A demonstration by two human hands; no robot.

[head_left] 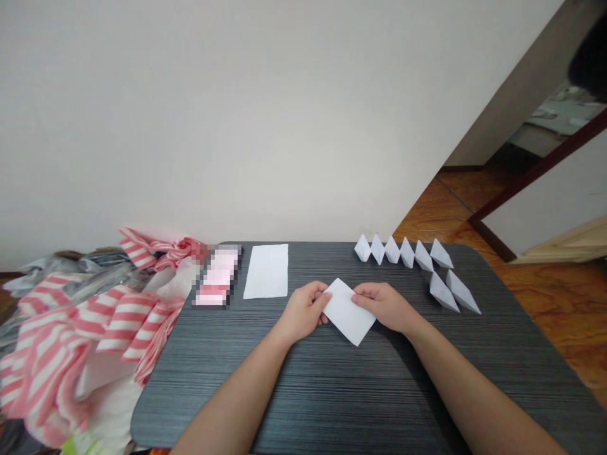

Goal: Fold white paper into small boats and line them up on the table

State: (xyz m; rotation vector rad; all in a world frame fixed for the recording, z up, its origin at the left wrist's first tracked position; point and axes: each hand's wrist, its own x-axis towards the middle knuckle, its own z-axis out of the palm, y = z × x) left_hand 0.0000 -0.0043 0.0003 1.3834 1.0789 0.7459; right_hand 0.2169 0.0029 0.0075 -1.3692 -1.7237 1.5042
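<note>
Between my two hands is a small white square of paper [351, 314], turned so one corner points away from me and one towards me. My left hand [306, 311] pinches its left side with the thumb on top. On the upper right edge, my right hand [386, 306] grips it the same way, fingers curled beneath. Whether the square has several layers I cannot tell. To the left of my hands lies a flat white sheet of paper [267, 272]. Several folded white paper boats [392, 250] stand in a row at the table's back right, with two more paper boats [444, 292] in front.
The dark wood-grain table [303, 404] stands against a pale wall [265, 126]. A blurred-out phone-like object [218, 276] lies at its left edge. Red-and-white striped cloth [61, 354] is heaped beside the table on the left. Wooden floor [564, 316] shows on the right.
</note>
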